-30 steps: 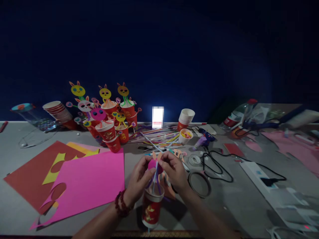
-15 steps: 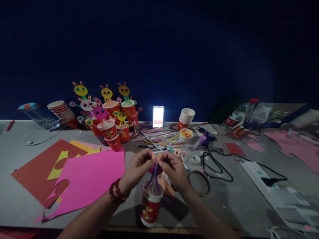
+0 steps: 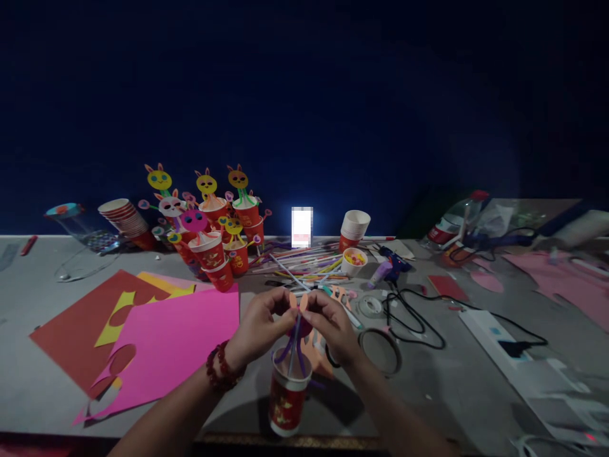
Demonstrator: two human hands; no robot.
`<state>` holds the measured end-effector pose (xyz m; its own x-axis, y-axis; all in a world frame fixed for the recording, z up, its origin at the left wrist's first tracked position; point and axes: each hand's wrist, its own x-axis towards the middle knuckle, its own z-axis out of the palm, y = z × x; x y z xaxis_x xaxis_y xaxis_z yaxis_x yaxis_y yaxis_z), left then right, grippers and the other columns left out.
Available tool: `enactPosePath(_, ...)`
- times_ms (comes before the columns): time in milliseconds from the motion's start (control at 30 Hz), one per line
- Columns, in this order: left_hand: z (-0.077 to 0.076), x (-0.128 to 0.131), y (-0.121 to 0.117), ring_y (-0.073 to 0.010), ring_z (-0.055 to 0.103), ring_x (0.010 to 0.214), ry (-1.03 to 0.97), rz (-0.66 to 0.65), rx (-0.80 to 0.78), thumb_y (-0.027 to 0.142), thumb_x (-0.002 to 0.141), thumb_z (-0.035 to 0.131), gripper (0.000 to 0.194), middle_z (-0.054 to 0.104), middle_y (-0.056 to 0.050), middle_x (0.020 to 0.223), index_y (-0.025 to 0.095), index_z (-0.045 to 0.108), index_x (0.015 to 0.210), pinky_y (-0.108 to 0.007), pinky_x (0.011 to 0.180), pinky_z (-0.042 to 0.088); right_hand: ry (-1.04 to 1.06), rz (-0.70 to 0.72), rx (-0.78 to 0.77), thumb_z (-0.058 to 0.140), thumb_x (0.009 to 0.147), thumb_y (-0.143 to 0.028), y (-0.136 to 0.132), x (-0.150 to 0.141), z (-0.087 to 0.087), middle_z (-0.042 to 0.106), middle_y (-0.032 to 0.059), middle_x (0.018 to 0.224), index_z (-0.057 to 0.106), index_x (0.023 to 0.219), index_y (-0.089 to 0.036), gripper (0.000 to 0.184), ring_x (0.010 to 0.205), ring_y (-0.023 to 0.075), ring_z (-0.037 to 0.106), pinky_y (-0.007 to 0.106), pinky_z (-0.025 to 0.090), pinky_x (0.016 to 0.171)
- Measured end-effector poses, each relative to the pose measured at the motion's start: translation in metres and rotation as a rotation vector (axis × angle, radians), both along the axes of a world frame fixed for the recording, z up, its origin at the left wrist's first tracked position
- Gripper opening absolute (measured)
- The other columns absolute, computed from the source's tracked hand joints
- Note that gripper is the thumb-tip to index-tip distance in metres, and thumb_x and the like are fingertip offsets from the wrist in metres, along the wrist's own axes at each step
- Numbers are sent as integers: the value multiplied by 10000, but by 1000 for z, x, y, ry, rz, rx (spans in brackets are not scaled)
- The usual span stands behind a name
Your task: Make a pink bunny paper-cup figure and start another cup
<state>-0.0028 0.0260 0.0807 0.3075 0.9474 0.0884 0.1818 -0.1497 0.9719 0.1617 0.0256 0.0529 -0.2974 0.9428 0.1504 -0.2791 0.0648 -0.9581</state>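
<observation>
My left hand (image 3: 266, 324) and my right hand (image 3: 334, 325) meet above a red paper cup (image 3: 287, 403) at the table's front. Both are closed, thumbs and fingers pinching a dark magenta paper rabbit head (image 3: 306, 326) near the base of its ears. Two orange paper ears (image 3: 303, 301) stick up between the fingertips. Purple pipe cleaners (image 3: 301, 355) run from the head down into the cup, which stands upright. My fingers hide most of the head. Behind my right hand lies a cut-out orange paper sheet (image 3: 318, 355).
Left lie a pink sheet (image 3: 185, 343) and a brown sheet (image 3: 71, 336). Finished rabbit cups (image 3: 207, 247) stand behind them. Pipe cleaners (image 3: 309, 260), a lit screen (image 3: 302, 227), tape (image 3: 380, 349), a glue gun (image 3: 396, 265) and a power strip (image 3: 495, 343) lie beyond and to the right.
The view has shifted slightly, so the things on the left appear a little lower and further right. Both hands keep their pinch, and the ears show a bit more clearly.
</observation>
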Motion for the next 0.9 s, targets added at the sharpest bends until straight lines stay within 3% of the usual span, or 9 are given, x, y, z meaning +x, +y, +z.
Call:
enactPosePath(367, -4, 0, 0, -107, 471, 575, -126, -17, -73, 365, 842, 616, 246, 496, 30, 633, 166, 523, 730, -213, 540, 367, -30, -45, 6, 667, 802, -354, 2, 0, -6, 522, -33, 621, 566, 711, -194, 211, 533, 124, 537, 244, 483, 524)
enactPosePath(600, -8, -2, -2, -121, 456, 629, -180, -28, -31, 336, 857, 605, 229, 490, 23, 667, 168, 534, 719, -229, 587, 366, -156, -134, 157, 607, 824, -271, -1, -1, 0, 515, -33, 624, 550, 675, -198, 176, 532, 117, 529, 226, 460, 506)
enactPosePath(900, -8, -1, -2, -137, 421, 640, -188, -57, -1, 308, 863, 564, 202, 452, 22, 668, 178, 513, 718, -254, 600, 341, -213, -152, 200, 599, 811, -248, -1, -1, 2, 547, -24, 626, 572, 686, -197, 138, 547, 121, 539, 226, 452, 513)
